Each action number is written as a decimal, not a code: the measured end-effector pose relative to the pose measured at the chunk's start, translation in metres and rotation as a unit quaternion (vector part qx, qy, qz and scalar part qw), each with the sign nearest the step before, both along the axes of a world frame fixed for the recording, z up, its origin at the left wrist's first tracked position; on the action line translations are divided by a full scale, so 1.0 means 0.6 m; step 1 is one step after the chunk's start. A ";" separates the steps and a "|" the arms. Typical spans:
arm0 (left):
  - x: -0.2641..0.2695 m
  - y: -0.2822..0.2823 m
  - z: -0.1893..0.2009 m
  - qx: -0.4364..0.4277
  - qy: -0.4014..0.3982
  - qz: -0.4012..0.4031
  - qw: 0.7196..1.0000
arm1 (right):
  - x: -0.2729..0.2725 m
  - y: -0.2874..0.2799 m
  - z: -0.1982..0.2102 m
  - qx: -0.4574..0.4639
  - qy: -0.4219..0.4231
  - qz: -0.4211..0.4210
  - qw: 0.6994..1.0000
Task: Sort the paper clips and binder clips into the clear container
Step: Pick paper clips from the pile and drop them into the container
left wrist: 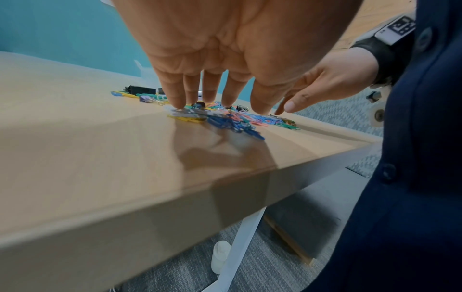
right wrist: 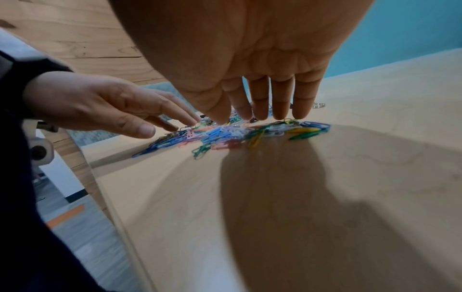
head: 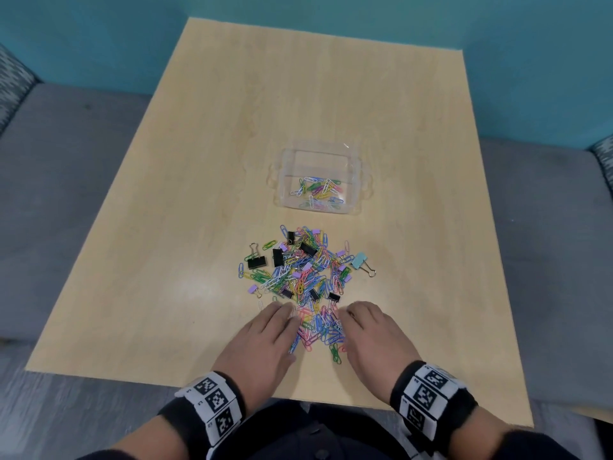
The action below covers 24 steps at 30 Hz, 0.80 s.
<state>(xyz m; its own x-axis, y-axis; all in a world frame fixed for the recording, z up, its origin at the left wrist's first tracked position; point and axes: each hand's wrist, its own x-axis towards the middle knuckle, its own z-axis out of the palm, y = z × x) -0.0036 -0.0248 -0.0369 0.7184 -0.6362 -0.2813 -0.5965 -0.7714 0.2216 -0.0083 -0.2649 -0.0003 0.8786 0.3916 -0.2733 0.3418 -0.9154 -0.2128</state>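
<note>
A heap of coloured paper clips (head: 310, 283) mixed with black, lilac and pale blue binder clips lies on the wooden table (head: 205, 161), in front of a clear container (head: 356, 180) that holds several paper clips. My left hand (head: 268, 336) and right hand (head: 368, 330) flank the near end of the heap, palms down. The left wrist view shows my left fingertips (left wrist: 178, 102) touching the clips (left wrist: 232, 120) with straight fingers. In the right wrist view my right fingertips (right wrist: 280, 114) rest on the clips (right wrist: 235, 134) the same way. Neither hand holds anything.
A black binder clip (head: 257, 260) sits at the heap's left edge and a pale blue one (head: 361, 262) at its right. The table's near edge (head: 298, 393) is just behind my wrists. Grey seating surrounds the table, with a teal wall behind.
</note>
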 end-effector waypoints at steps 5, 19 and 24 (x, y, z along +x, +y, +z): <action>0.018 -0.030 0.008 0.020 -0.013 -0.033 0.999 | 0.013 0.011 -0.002 -0.018 0.009 -0.021 1.000; 0.016 -0.053 0.015 0.006 -0.084 -0.086 0.993 | 0.021 0.013 -0.003 -0.040 0.012 -0.010 0.999; 0.011 -0.026 0.012 0.012 -0.092 -0.104 0.990 | 0.018 -0.012 -0.006 -0.021 -0.008 -0.057 0.998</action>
<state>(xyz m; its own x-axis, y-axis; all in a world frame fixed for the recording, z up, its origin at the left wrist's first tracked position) 0.0028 -0.0405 -0.0300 0.6122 -0.7710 -0.1753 -0.7720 -0.6308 0.0781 0.0027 -0.2721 -0.0041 0.9215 0.2766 -0.2726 0.2375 -0.9567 -0.1680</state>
